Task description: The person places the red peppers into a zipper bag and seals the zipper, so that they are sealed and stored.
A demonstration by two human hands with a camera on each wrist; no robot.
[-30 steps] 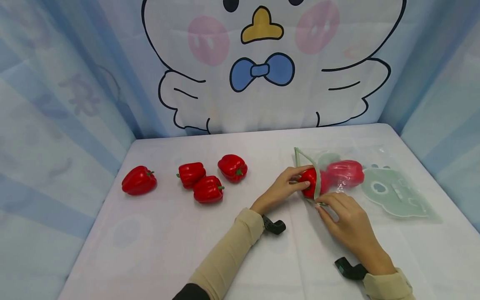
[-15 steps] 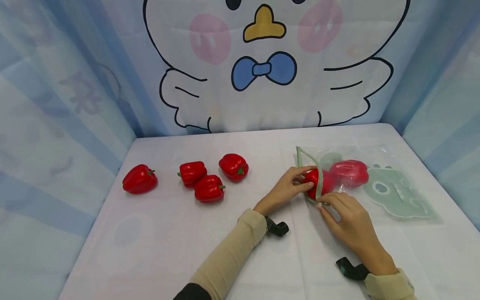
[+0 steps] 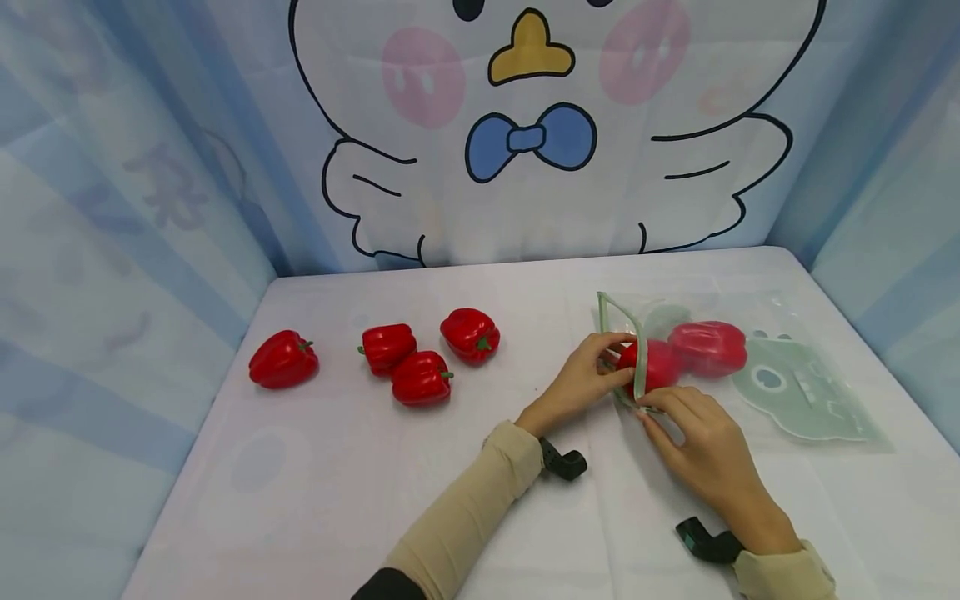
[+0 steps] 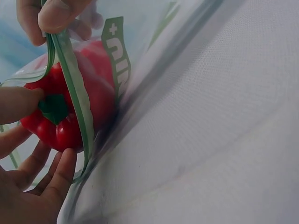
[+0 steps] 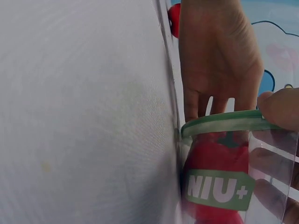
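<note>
Sleeves, tan and turned back at the cuff, enter from the near edge: left sleeve (image 3: 457, 508), right sleeve (image 3: 783, 572). By the wrists we note two small black fittings, left fitting (image 3: 564, 461) and right fitting (image 3: 708, 543).

Right hand (image 3: 697, 442): thumb and fingertips pinch the green-edged mouth (image 3: 641, 367) of a clear bag (image 3: 795, 408) at its near side. Left hand (image 3: 573, 387), at the opening: thumb against the stem, fingertips under the body of a red pepper (image 4: 65, 135), which we read as held between them. The hands are near each other, with a gap showing in the left wrist view.

That pepper sits in the mouth, green stem facing outward, part of its body behind the clear film. Deeper inside we log a second pepper (image 3: 708, 348) just beside it; whether they touch, we cannot tell. The bag carries pale-green printing and, in the right wrist view, a green label (image 5: 218, 189) reading NIU+.

Well to the left on the white worktop (image 3: 337, 500), we count four loose peppers: front one (image 3: 422, 379) against rear one (image 3: 387, 348), outlying one (image 3: 283, 360) apart at left, farthest one (image 3: 470, 335) just beyond the pair.

Past the far edge hangs a backdrop (image 3: 540, 225) with a cartoon figure, blue bow and yellow beak.
</note>
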